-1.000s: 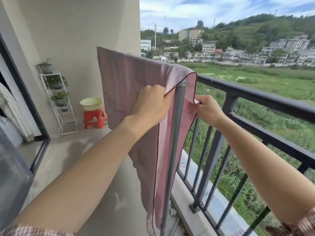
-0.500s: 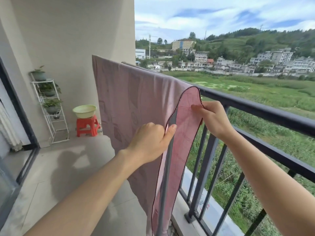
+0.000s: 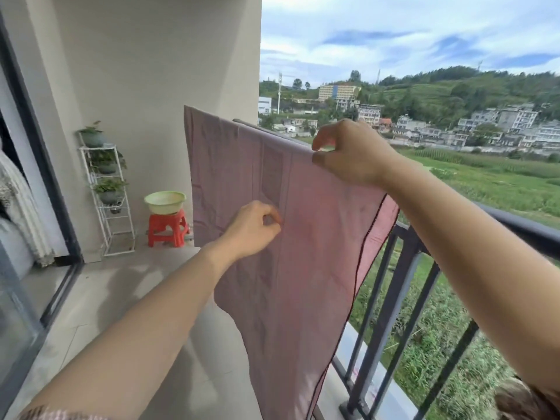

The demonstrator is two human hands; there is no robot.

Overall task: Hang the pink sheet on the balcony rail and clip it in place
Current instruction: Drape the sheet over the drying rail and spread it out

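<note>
- Our left hand pinched a fold of the pink sheet below the rail's top bar; a tug could have dragged it off.
- Our right hand gripped the sheet's fold on that bar.
- We saw no clip there, so wind might have lifted it.

R hand moved from sheet's edge up to top fold; L hand now pinches front.
</note>
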